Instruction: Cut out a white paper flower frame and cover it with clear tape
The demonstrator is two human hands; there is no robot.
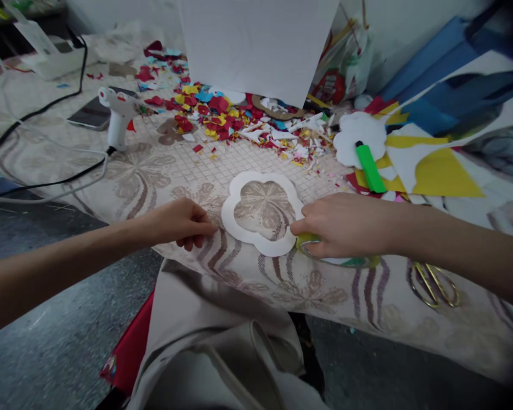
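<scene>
A white flower-shaped paper ring (pixel 263 247) lies flat on the patterned tablecloth (pixel 188 165). Just left of the ring, my left hand (pixel 188 223) rests near the table's front edge with its fingers curled together; whether anything is between the fingertips is hidden. On the ring's right side, my right hand (pixel 342 223) has its fingertips at the paper's edge. Under that hand, partly covered by it, is a roll of tape with a yellow-green rim (pixel 305 242). The right fingers are bent and pressed together, and what they grip cannot be made out.
Colourful paper scraps (pixel 214 111) lie before a white board (pixel 256 45). A glue gun (pixel 117 119) and phone (pixel 92 113) are at left, with cables. At right are a green marker (pixel 371 168), a white paper flower (pixel 359 134), yellow sheets (pixel 448 171) and gold-handled scissors (pixel 434 285).
</scene>
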